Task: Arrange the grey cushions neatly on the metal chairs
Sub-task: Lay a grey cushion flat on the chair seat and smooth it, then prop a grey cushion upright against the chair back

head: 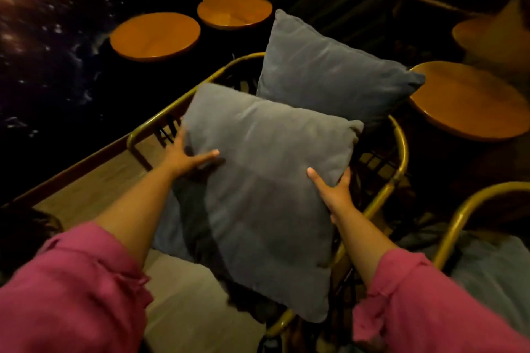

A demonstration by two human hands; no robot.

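The left hand (183,156) presses flat on the near cushion's (263,195) left edge, thumb on top. The right hand (334,189) clasps its right edge, so both hands hold it squarely, probably to settle it straight on the chair (400,152). Behind it the far cushion (329,71) leans upright against the chair's far rim (seemingly already placed). Round surfaces (464,100) crowd the far and right sides, and a second chair (459,221) stands just right, so open room lies mainly near and left.

text: none readable | labels: none | numbers: none | signs: none
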